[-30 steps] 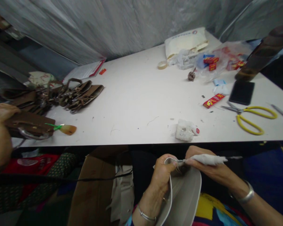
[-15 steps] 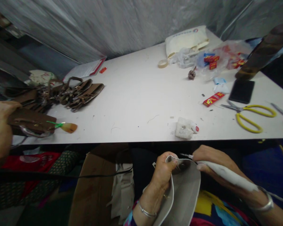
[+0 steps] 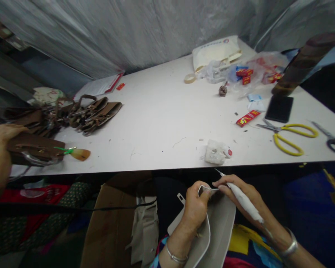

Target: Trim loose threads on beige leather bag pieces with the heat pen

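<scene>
A pale grey bag-like piece (image 3: 219,223) with a white edge hangs below the table's front edge. My left hand (image 3: 197,203) pinches its upper rim between thumb and fingers. Close beside it, my right hand (image 3: 240,190) holds a white pen-like tool (image 3: 245,203) with a thin metal tip pointing up and left; its thumb and fingertips are at the piece's rim. A cord seems to run from the tool's back end past the wrist. A flat tab with a slot shows left of my left hand.
The white table (image 3: 150,123) bears a white block (image 3: 215,152), yellow-handled scissors (image 3: 292,128), a phone (image 3: 279,108) and brown bags (image 3: 100,113). At left another person's hand (image 3: 2,149) rests on a brown bag. Below stands a cardboard box (image 3: 108,223) with grey pieces.
My right hand has moved left, nearer to my left hand, and the tool now points more steeply upward. The slotted tab shows more. The view has shifted slightly.
</scene>
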Available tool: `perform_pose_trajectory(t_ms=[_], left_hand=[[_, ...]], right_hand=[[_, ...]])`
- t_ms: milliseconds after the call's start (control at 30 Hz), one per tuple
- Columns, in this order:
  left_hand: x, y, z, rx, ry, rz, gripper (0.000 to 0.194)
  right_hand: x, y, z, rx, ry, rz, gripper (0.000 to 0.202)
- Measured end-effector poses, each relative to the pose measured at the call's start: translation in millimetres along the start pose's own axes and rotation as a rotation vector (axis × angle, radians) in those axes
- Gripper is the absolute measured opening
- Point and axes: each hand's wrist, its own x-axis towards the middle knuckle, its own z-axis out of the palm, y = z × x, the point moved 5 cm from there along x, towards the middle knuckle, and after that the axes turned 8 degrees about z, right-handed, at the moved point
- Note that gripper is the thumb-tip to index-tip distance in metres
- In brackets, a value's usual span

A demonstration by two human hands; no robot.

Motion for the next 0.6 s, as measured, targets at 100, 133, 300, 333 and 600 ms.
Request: perform_pose_trajectory(t_ms=[100, 133, 300, 333, 600], left_hand=[[-1.3, 2.7, 1.2, 0.028, -0.027, -0.002, 0.008], [-1.8, 3.3, 1.6, 0.037, -0.036, -0.002, 0.008], [-3.9, 5.9, 0.6, 0.067, -0.07, 0.004, 0.008], [-4.0, 6.5, 0.0, 0.065, -0.075, 0.007, 0.008], [-7.4, 7.0, -1.4, -0.003, -0.059, 0.015, 0.009]], right_hand=[[0.7, 4.0, 2.4, -0.007, 0.033, 0.022, 0.02], [1.0, 4.5, 2.8, -0.003, 0.037, 0.024, 0.019], [1.1, 5.1, 1.6, -0.007, 0.073, 0.049, 0.02], [0.7, 5.1, 1.5, -0.007, 0.08, 0.055, 0.021], [-4.0, -2.2, 0.4, 0.007, 0.1, 0.045, 0.027]])
